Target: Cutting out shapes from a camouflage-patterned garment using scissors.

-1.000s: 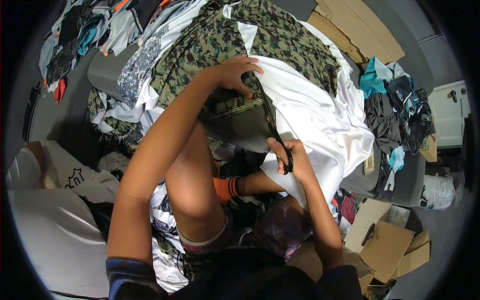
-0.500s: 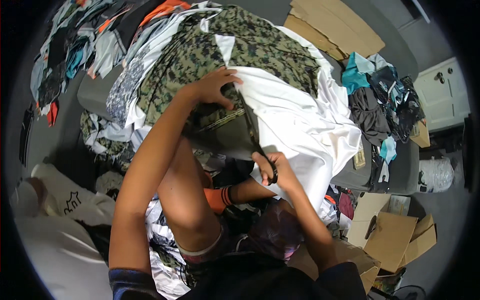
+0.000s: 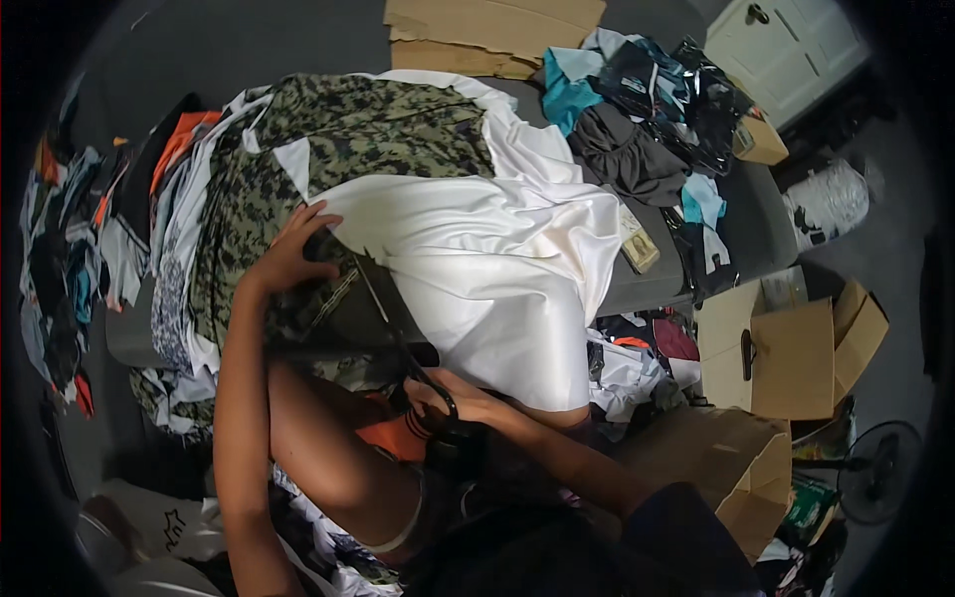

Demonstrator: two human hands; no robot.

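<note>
My right hand (image 3: 450, 396) grips a pair of black scissors (image 3: 398, 343) by the handle loops, low in front of me. Their long blades point away and to the left, beside the edge of a white cloth (image 3: 517, 328). My left hand (image 3: 288, 251) rests on green camouflage fabric (image 3: 388, 124), thumb and fingers spread apart, with its fingertips at the white cloth's corner. A pale stitched seam (image 3: 333, 298) runs across the dark camouflage piece below that hand. Whether the blades are parted I cannot tell.
The cloth lies over a grey sofa (image 3: 637, 289). Garments (image 3: 75, 249) are heaped at left; a dark grey garment (image 3: 627, 154) lies at right by a banknote bundle (image 3: 639, 247). Cardboard boxes (image 3: 796, 358) and a fan (image 3: 880, 473) stand at lower right. My bent knee (image 3: 328, 458) is below.
The view has swung to the right, so the sofa and cloths appear farther left. Both hands keep much the same places relative to the cloth, and the scissors stay in my right hand.
</note>
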